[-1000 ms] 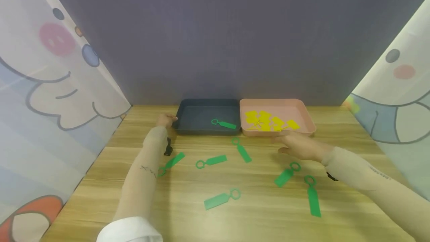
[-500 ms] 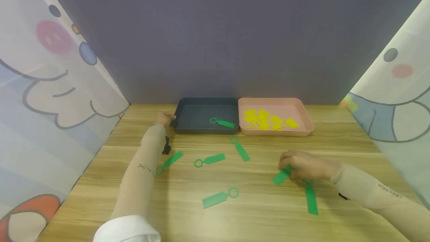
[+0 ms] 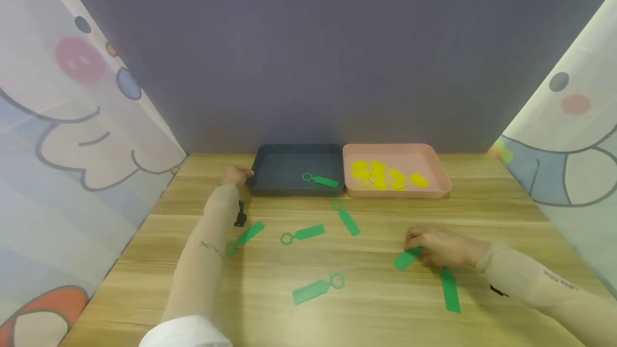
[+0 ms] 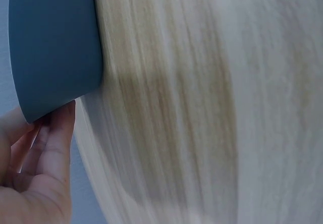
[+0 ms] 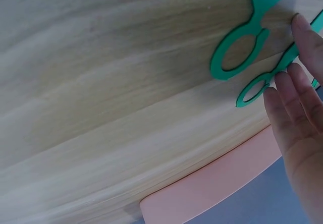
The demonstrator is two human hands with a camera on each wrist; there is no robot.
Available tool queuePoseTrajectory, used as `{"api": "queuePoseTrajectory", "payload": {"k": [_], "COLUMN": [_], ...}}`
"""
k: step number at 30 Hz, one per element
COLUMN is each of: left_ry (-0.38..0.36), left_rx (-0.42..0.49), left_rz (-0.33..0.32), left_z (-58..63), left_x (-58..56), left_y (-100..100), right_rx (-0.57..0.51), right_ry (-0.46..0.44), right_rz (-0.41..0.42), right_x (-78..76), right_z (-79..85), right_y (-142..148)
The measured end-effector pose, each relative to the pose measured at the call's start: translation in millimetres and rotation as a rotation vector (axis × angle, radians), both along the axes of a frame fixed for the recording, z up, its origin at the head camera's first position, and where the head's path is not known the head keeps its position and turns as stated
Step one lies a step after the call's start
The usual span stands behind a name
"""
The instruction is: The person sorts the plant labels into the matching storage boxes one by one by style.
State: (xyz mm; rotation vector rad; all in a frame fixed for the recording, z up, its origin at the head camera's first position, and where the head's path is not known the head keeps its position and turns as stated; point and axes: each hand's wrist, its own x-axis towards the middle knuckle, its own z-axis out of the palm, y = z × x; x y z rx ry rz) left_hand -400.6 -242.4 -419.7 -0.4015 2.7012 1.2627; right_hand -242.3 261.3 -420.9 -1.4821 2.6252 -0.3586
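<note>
My left hand (image 3: 236,175) holds the left end of a dark blue tray (image 3: 255,173), its thumb and fingers on either side of the wall in the left wrist view. My right hand (image 3: 441,248) is down at a green plastic ring tag (image 3: 406,258) lying on the table. In the right wrist view its fingertips (image 5: 275,90) reach the neck of that tag, while the thumb stands apart on the other side. Another green tag (image 3: 450,291) lies just under the hand, its ring hidden in the head view. A single green tag (image 3: 324,181) lies in the blue tray.
A pink tray (image 3: 445,189) with several yellow tags (image 3: 378,167) stands against the blue tray's right side. More green tags lie on the wooden table: one at the left (image 3: 250,233), others in the middle (image 3: 308,232) and front (image 3: 313,291). A grey panel (image 3: 308,58) stands behind.
My right hand has come from the pink tray's front edge down toward me to the green tag on the table. The left hand has stayed at the blue tray.
</note>
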Motion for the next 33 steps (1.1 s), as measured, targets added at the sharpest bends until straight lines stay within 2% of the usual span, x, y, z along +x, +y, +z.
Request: {"api": "queuePoseTrajectory", "payload": {"k": [6, 13, 18, 21, 26, 33], "left_ry": [-0.004, 0.002, -0.003, 0.01, 0.045, 0.052], "left_rx": [0.005, -0.017, -0.022, -0.022, -0.017, -0.003], "left_rz": [-0.008, -0.013, -0.02, -0.002, 0.024, 0.028], "left_z": [-5.3, -12.5, -10.1, -5.7, -0.3, -1.7], "left_x": [3.7, 3.5, 1.8, 0.6, -1.6, -4.5], "left_y": [5.1, 2.3, -1.7, -2.7, -1.0, 0.7], "right_rx": [-0.036, -0.056, -0.072, -0.08, -0.094, -0.07], "right_ry": [0.017, 0.001, -0.005, 0.002, 0.055, 0.185], "right_rz": [0.032, 0.056, 0.045, 0.035, 0.05, 0.09], "right_x": [3.4, 5.3, 5.3, 4.3, 2.7, 0.5], "right_z": [-5.7, -10.9, -13.0, -13.8, -14.6, -19.0], "right_y": [3.4, 2.2, 0.7, 0.6, 2.5, 4.3]}}
